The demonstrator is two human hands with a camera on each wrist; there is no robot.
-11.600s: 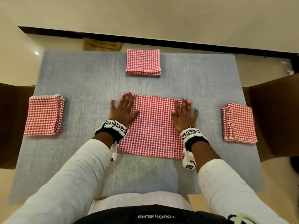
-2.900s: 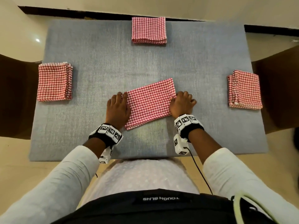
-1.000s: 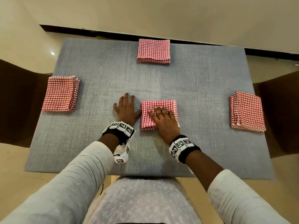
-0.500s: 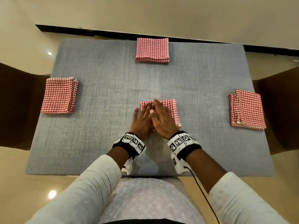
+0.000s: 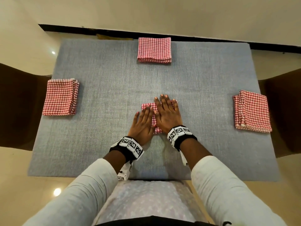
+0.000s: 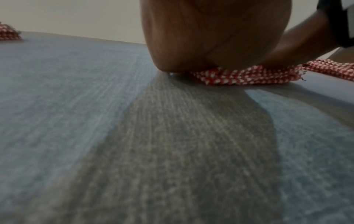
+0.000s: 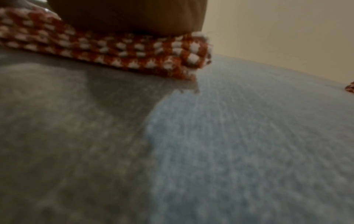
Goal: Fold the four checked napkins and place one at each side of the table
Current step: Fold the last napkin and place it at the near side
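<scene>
A red-and-white checked napkin point(image 5: 149, 106), folded into a small square, lies at the middle of the blue-grey table point(image 5: 105, 88). Both hands lie flat on it with straight fingers: my left hand point(image 5: 143, 123) covers its left part, my right hand point(image 5: 167, 114) its right part. The left wrist view shows the napkin's layered edge point(image 6: 247, 75) under the palm; the right wrist view shows the same stack point(image 7: 134, 56) pressed under my right palm. Folded napkins lie at the far side point(image 5: 154, 50), the left side point(image 5: 60, 97) and the right side point(image 5: 252, 111).
Dark brown chairs stand at the left point(image 5: 17, 108) and right point(image 5: 283, 111) of the table. A wall with a black skirting point(image 5: 203, 39) runs close behind the far edge. My body is against the near edge.
The fourth napkin went from a wide rectangle to a small folded square. Within the last second my left hand came off the bare table onto the napkin beside my right hand.
</scene>
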